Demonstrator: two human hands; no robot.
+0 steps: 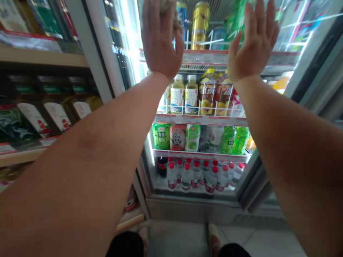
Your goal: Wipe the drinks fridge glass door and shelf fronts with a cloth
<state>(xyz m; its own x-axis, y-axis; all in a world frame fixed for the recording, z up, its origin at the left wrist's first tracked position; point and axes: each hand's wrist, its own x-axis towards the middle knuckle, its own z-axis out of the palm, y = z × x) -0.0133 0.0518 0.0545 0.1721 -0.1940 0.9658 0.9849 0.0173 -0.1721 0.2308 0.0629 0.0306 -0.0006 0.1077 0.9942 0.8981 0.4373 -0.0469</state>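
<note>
Both of my hands are raised in front of the upper shelf of a lit drinks fridge. My left hand (162,43) shows its back, fingers stretched upward and partly cut off by the top edge. A blurred grey-brown thing (176,22) shows by its fingers; whether the hand touches it I cannot tell. Just right of it stand a blue can (181,14) and a gold can (200,25). My right hand (252,50) has its fingers spread, with nothing visible in it, in front of green bottles (237,21).
Lower shelves hold tea bottles with white caps (177,94), brown tea bottles with yellow caps (208,92), green cartons (161,136) and red-capped water bottles (187,176). A wooden shelf (40,55) with dark bottles flanks the fridge at left. My feet stand on the tiled floor (177,239).
</note>
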